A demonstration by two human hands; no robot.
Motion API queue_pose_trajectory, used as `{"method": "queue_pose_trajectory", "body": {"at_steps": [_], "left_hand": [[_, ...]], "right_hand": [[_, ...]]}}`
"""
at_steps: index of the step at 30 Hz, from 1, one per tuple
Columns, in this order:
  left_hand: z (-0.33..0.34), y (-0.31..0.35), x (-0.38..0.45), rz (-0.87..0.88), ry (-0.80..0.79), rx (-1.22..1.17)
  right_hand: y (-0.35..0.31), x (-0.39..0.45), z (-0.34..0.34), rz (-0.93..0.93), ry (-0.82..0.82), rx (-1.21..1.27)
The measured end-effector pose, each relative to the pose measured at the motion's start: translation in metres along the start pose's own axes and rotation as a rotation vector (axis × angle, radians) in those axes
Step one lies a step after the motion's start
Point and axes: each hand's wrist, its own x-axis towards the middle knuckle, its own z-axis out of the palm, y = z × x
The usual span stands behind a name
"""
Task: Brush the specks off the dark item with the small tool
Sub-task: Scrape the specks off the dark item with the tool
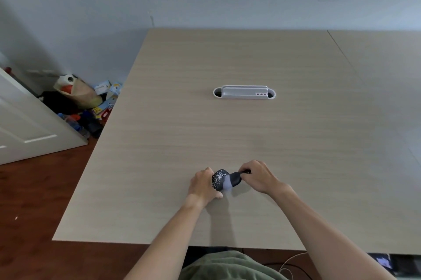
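Note:
A small dark rounded item [218, 180] sprinkled with white specks lies on the light wooden table [227, 131] near its front edge. My left hand [202, 185] grips the item's left side and holds it in place. My right hand [257, 176] is closed on the dark handle of a small brush [234, 180]. The brush's pale bristles rest on the item's right part. Most of the brush handle is hidden inside my fingers.
A white cable-port tray [244, 93] is set into the table farther back. Left of the table, on the reddish floor, lies a pile of bags and boxes [86, 100] beside a white door [25, 120]. A seam [341, 52] runs across the table at right.

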Motion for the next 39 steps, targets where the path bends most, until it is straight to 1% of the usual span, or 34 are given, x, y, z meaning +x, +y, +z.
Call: {"method": "queue_pose_trajectory", "body": {"at_steps": [2,4,6,8,9,11,14,17,19,20,21,23,26,30,33,36,39], "left_hand": [[0.0,0.0,0.0,0.001,-0.001,0.002],[0.001,0.0,0.001,0.004,0.0,0.008],[0.001,0.0,0.0,0.006,0.001,0.011],[0.002,0.0,0.0,0.005,0.002,0.017],[0.002,0.0,0.0,0.004,-0.001,0.02],[0.001,0.001,0.0,0.001,-0.007,0.025],[0.001,0.002,0.0,0.006,-0.005,0.036],[0.002,0.001,0.0,0.016,0.0,0.049],[0.002,0.001,0.0,0.016,0.001,0.049],[0.002,0.0,0.0,0.015,-0.002,0.049],[0.002,0.0,0.0,0.013,-0.006,0.049],[0.002,0.0,-0.001,0.006,-0.012,0.044],[0.003,0.0,-0.001,0.008,-0.006,0.048],[0.003,0.001,0.0,0.01,0.0,0.064],[0.004,0.001,0.0,0.011,-0.002,0.062],[0.004,0.0,0.001,0.016,-0.003,0.058],[0.004,-0.001,0.001,0.025,0.0,0.066]], "right_hand": [[-0.001,-0.001,0.005,0.0,-0.059,-0.033],[0.005,-0.002,0.006,0.061,-0.053,-0.055],[0.006,-0.001,0.002,0.099,0.015,-0.054],[-0.002,0.0,-0.003,0.101,0.084,-0.001],[-0.005,0.002,-0.003,0.091,0.077,0.026],[-0.011,0.002,-0.001,0.074,0.005,0.04],[-0.009,0.003,0.002,0.073,-0.047,-0.005],[-0.013,0.003,-0.001,0.089,0.014,-0.049],[-0.021,0.003,-0.002,0.072,0.052,-0.02],[-0.023,0.005,-0.001,0.048,0.033,0.001],[-0.023,0.006,0.001,0.042,-0.019,0.006],[-0.015,0.01,0.004,0.072,-0.093,-0.021],[0.0,0.015,0.001,0.151,-0.034,0.003],[-0.011,0.012,-0.013,0.159,0.078,0.081],[-0.018,0.013,-0.009,0.102,0.048,0.115],[-0.018,0.012,-0.007,0.07,0.013,0.059],[-0.014,0.014,-0.009,0.093,0.093,0.063]]}}
